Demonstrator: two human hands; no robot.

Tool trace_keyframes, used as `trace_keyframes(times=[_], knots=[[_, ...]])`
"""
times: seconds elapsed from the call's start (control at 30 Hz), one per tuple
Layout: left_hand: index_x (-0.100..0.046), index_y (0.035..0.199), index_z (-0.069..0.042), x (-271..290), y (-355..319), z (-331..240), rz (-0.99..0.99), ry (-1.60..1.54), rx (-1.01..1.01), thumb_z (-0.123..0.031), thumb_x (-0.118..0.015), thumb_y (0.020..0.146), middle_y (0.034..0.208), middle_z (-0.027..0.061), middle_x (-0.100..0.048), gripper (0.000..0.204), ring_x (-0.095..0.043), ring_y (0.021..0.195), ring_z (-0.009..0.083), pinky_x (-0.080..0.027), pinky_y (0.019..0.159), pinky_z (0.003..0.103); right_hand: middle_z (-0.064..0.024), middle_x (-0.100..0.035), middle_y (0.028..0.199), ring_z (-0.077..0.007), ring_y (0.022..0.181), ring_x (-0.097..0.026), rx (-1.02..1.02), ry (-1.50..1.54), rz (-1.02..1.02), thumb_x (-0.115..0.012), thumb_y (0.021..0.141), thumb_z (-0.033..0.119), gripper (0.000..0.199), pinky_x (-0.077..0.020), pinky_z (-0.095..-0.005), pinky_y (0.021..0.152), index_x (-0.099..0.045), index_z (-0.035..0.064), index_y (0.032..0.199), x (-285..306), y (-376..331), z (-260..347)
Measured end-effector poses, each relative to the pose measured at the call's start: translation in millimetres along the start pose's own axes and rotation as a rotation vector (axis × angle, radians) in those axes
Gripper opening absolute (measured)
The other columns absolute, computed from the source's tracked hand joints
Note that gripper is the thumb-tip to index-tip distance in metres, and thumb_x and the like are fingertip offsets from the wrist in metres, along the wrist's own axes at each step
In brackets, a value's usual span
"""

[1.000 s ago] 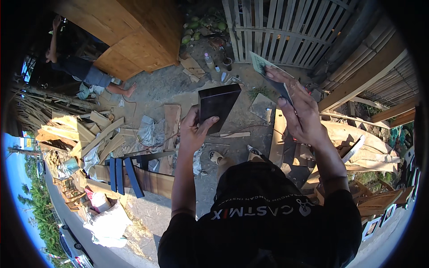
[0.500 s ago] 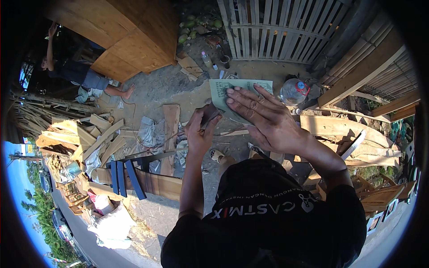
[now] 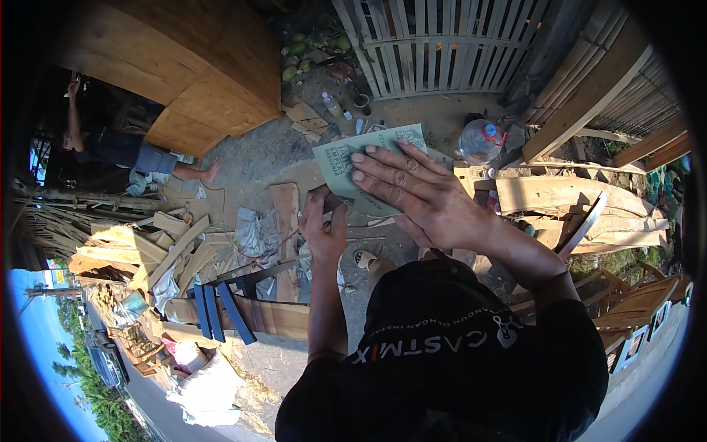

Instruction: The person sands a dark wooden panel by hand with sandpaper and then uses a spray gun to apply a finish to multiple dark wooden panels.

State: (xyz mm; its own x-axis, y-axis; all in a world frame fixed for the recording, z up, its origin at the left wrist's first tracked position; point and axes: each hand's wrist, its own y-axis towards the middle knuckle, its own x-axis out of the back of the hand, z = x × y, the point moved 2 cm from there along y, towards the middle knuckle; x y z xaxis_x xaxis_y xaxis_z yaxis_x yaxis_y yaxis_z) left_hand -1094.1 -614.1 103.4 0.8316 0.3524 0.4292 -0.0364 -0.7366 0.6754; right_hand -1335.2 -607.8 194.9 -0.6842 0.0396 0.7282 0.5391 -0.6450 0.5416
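Note:
My right hand (image 3: 423, 195) lies flat, fingers spread, on a green sheet of paper (image 3: 345, 158) and presses it down in front of my chest. My left hand (image 3: 324, 230) is curled just under the sheet's lower left edge, gripping the dark flat metal plate beneath it. The sheet and my right hand hide nearly all of that plate. Both forearms rise from my black shirt at the lower edge.
On the dirt ground below lie a clear plastic bottle (image 3: 480, 140), a wooden plank (image 3: 286, 221), blue slats (image 3: 217, 313) and a pile of wood offcuts (image 3: 147, 250). A slatted fence (image 3: 442, 44) and a plywood panel (image 3: 191, 74) stand behind. Another person (image 3: 110, 144) sits at the left.
My right hand has brought the green sheet down from the upper right and laid it over the dark plate. My left hand has kept hold of the plate and lowered it slightly.

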Motion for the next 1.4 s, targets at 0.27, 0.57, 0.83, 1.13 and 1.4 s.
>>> trace_keyframes(times=[0.27,0.57,0.83,1.13,1.4], knots=[[-0.060,0.125,-0.003,-11.3,10.4,1.4,-0.221,-1.078,0.887,-0.035,-0.057,0.109,0.102,0.0031,-0.065,0.036,-0.065,0.088,0.0141,-0.059,0.067,0.029,-0.0117,-0.047,0.161,-0.0328,0.151,-0.042,-0.049,0.021,-0.149,-0.058,0.098,0.006,0.056,-0.0285,-0.0530,0.126,-0.051,0.0085,0.153,-6.6,-4.4,-46.0],[-0.055,0.140,-0.007,-33.7,-21.4,34.4,-0.041,-1.374,1.169,-0.039,-0.052,0.110,0.109,0.0098,-0.072,0.044,-0.072,0.088,0.0154,-0.061,0.072,0.029,-0.0031,-0.043,0.165,-0.0242,0.154,-0.037,0.186,0.042,0.144,-0.073,0.089,0.024,0.070,-0.0218,-0.0509,0.131,-0.050,0.0153,0.154,-48.2,10.9,-13.5],[-0.057,0.126,-0.003,-34.3,-19.9,3.3,-0.040,-1.387,0.920,-0.036,-0.052,0.110,0.112,0.0102,-0.062,0.038,-0.066,0.089,0.0135,-0.058,0.048,0.023,-0.0046,-0.047,0.162,-0.0271,0.152,-0.040,0.156,-0.277,-0.008,-0.061,0.101,0.021,0.057,-0.0251,-0.0538,0.129,-0.048,0.0147,0.156,-34.5,51.2,-71.4],[-0.053,0.141,-0.011,-39.6,-13.7,18.8,-0.199,-1.323,1.058,-0.044,-0.053,0.109,0.085,0.0050,-0.066,0.046,-0.066,0.069,0.0099,-0.056,0.058,0.023,-0.0051,-0.043,0.164,-0.0242,0.151,-0.042,0.168,-0.040,0.124,-0.069,0.094,0.022,0.066,-0.0305,-0.0496,0.127,-0.047,0.0135,0.156,-56.9,26.4,-32.1],[-0.062,0.117,-0.002,-28.8,2.7,60.8,-0.103,-1.572,0.849,-0.034,-0.053,0.111,0.101,0.0095,-0.068,0.034,-0.066,0.091,0.0141,-0.061,0.060,0.024,-0.0096,-0.041,0.166,-0.0254,0.152,-0.041,0.206,0.211,0.376,-0.075,0.082,0.018,0.082,-0.0300,-0.0495,0.128,-0.044,0.0108,0.158,-37.5,-57.4,39.9]])
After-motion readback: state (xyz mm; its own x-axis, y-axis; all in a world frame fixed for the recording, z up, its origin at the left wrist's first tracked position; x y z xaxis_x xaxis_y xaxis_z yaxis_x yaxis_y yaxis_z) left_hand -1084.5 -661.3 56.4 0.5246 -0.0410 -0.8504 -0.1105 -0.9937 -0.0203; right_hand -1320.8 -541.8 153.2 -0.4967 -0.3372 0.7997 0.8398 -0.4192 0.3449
